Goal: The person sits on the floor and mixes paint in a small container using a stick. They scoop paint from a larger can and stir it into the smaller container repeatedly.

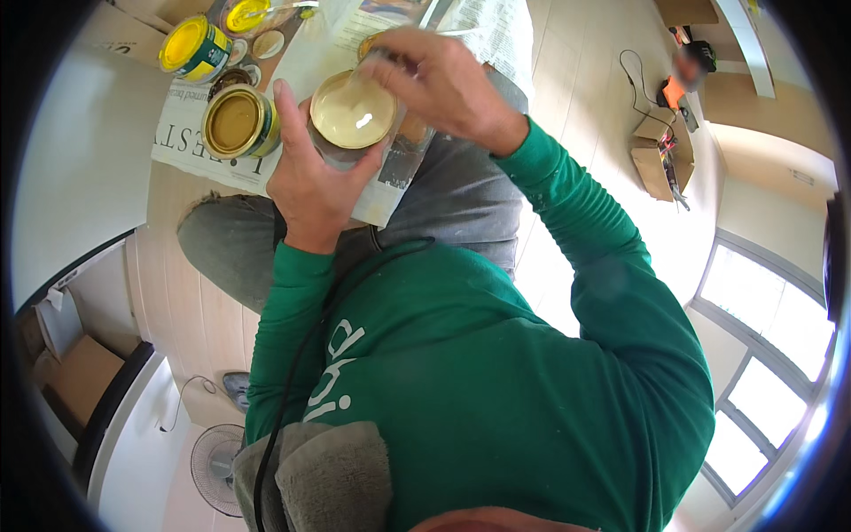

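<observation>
My left hand [315,191] is wrapped round the side of a round container of cream-coloured paint [341,115], thumb on the left and fingers mostly hidden behind it. Above its right rim is my right hand [439,84], fingers curled together and smeared by motion. A pale thin stick-like end [456,33] shows beyond that hand; whether the fingers grip it is unclear. Just left of my left thumb stands an open tin of ochre-brown paint [235,124]. Newspaper [199,160] lies beneath.
Farther left are an open tin of yellow paint [191,49], a second yellow-filled round container [248,13] and several small lids [268,44]. A cardboard box of tools [651,164] and a black cable [631,80] lie right. A fan [217,468] stands lower left.
</observation>
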A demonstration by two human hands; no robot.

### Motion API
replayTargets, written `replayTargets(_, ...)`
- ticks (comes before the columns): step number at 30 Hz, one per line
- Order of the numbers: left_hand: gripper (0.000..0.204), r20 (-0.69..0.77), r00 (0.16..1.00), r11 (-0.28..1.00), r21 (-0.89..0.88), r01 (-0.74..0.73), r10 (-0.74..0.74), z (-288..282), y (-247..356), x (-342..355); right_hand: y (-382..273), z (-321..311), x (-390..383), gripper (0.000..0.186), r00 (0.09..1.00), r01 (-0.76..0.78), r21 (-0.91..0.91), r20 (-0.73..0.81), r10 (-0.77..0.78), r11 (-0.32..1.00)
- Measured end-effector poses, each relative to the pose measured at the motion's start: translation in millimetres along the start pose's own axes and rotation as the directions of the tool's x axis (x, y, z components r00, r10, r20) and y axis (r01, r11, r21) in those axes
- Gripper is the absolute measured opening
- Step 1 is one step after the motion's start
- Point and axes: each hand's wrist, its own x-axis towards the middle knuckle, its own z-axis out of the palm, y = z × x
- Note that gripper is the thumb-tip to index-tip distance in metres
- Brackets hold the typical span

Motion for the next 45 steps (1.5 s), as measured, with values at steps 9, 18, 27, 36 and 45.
replayTargets(9,0.132,-0.05,0.999,0.997,-0.083,0.002,-0.006,33,11,-10,10,-24,-10,0.028,0.995,-0.035,-0.16,-0.096,0.02,0.987)
replayTargets(18,0.132,-0.036,0.999,0.997,-0.078,0.01,-0.013,24,9,-9,2,-29,-15,0.028,0.999,-0.032,-0.13,0.001,0.032,0.991)
replayTargets(27,0.132,-0.032,0.999,0.999,-0.032,-0.024,0.023,18,4,-6,3,-18,-16,0.029,0.999,0.035,-0.042,-0.007,-0.035,0.999)
replayTargets(36,0.138,-0.024,0.997,0.997,0.032,-0.073,0.074,12,-3,-4,6,2,-7,0.026,0.985,0.154,-0.042,-0.068,-0.157,0.987)
replayTargets(45,0.13,-0.049,0.998,0.999,0.003,-0.034,0.034,6,-6,-3,4,13,0,0.033,0.992,0.111,-0.046,-0.058,-0.114,0.993)
